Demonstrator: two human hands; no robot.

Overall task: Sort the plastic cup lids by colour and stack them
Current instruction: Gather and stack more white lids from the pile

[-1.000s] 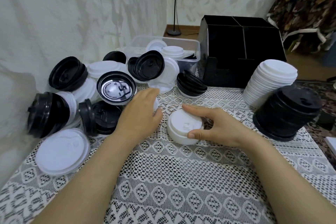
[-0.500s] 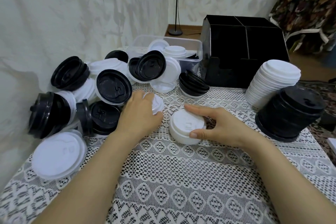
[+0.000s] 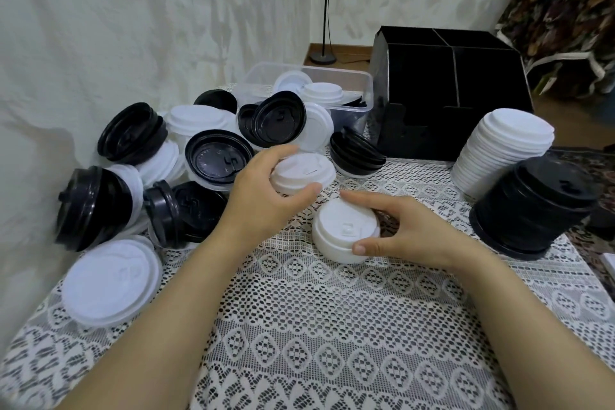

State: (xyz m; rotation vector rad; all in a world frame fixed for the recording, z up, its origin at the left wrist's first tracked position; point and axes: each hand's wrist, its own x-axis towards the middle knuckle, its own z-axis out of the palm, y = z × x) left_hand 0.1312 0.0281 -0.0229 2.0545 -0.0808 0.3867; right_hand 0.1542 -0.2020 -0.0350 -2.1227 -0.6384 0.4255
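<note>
Nearest the camera the lace-covered tabletop (image 3: 332, 343) lies bare between the forearms, and this is the best room for moving. A large white lid (image 3: 111, 280) sits flat near the left edge.

Further in, the right hand (image 3: 416, 236) curls thumb and fingers round a short white stack (image 3: 346, 233) standing on the cloth and steadies it. Just behind and to its left, the left hand (image 3: 263, 196) pinches a single white lid (image 3: 301, 171) between thumb and fingers, dome up (whether it is clear of the cloth I cannot tell).

The step in hand appears to be setting that lid on the short stack. To do it well, bring it over level, centre its rim on the top lid, loosen the right fingers enough to let it pass, then press lightly so it seats.

The path is short, but the left wrist sits close to the unsorted heap (image 3: 159, 170) of black and white lids, several tilted on edge and likely to roll if brushed. On the right, near the tabletop's edge, stand a leaning black stack (image 3: 535, 206) and a leaning white stack (image 3: 502, 150). Farthest back are a clear tub (image 3: 352, 76) holding more lids and a black divided box (image 3: 446, 96).
</note>
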